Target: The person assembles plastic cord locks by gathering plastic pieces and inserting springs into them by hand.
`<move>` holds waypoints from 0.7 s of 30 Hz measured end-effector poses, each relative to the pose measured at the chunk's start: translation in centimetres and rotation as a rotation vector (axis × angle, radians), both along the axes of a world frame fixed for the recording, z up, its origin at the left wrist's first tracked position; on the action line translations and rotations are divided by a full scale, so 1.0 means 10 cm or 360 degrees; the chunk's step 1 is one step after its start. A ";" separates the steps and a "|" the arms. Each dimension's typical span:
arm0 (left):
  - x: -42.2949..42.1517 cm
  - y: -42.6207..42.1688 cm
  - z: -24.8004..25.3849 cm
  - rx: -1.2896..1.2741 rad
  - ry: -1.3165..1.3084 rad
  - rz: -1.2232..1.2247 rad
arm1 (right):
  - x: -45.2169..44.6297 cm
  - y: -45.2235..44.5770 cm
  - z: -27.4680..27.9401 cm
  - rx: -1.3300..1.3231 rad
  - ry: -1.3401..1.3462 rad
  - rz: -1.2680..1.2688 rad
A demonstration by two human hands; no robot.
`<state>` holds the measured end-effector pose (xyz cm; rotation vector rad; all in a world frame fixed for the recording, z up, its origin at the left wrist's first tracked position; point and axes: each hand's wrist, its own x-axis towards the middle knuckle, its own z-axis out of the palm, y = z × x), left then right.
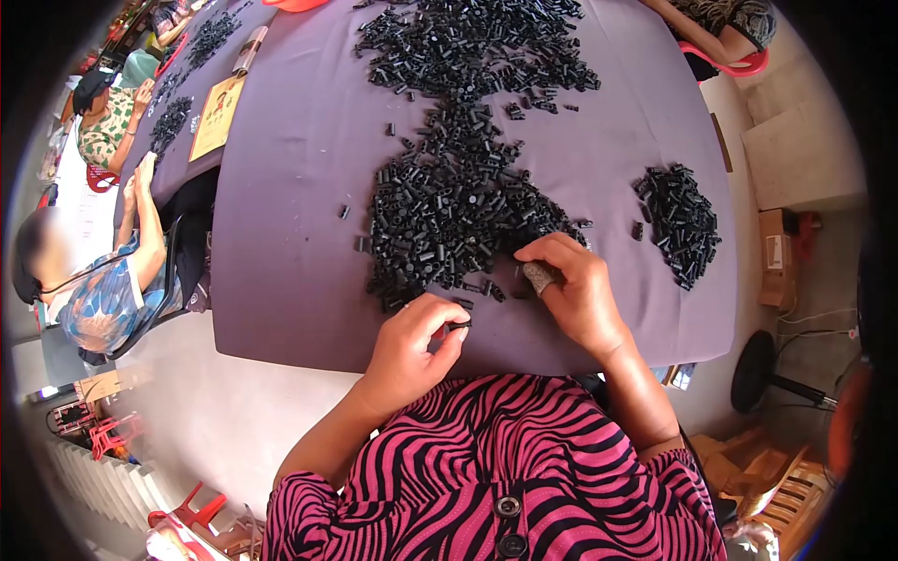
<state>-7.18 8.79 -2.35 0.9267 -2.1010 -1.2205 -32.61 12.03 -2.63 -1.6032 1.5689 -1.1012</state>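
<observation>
Well, the largest thing before me is the tabletop (290,234), spread with purplish cloth, and on it lies the main pile (449,220) of small black pieces, stretching away from me toward the far side. To the right of the main pile, well apart from it, is a smaller heap (683,224) of similar bits.

My hands are apart from each other at the near side of the main pile. The left hand (412,341) is by its near left corner, thumb and fingers pinched on one dark bit. The right hand (575,290) is at its near right edge, thumb and forefinger curled toward each other; I cannot tell whether anything sits between them. A greyish cover (538,277) wraps that thumb.

Smallest is the black piece (458,325) in my left pinch, just on my side of the main pile, partly hidden by my fingers. I judge a light grip along its sides best, leaving an end free and turned where I can see it. Working a little clear of the main pile should save it from getting lost among the loose ones if it slips.
</observation>
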 end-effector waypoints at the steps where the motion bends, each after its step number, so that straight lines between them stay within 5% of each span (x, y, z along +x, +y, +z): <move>1: 0.00 0.00 0.00 0.0001 -0.0009 0.0004 | 0.00 0.00 -0.02 0.0030 -0.0058 0.0003; 6: 0.01 0.00 -0.03 0.0022 0.0004 0.0016 | 0.00 0.03 -0.06 0.0076 -0.0177 -0.0046; 21: 0.02 0.00 -0.03 0.0005 0.0005 0.0012 | 0.28 0.01 -0.02 -0.0218 0.1109 0.0198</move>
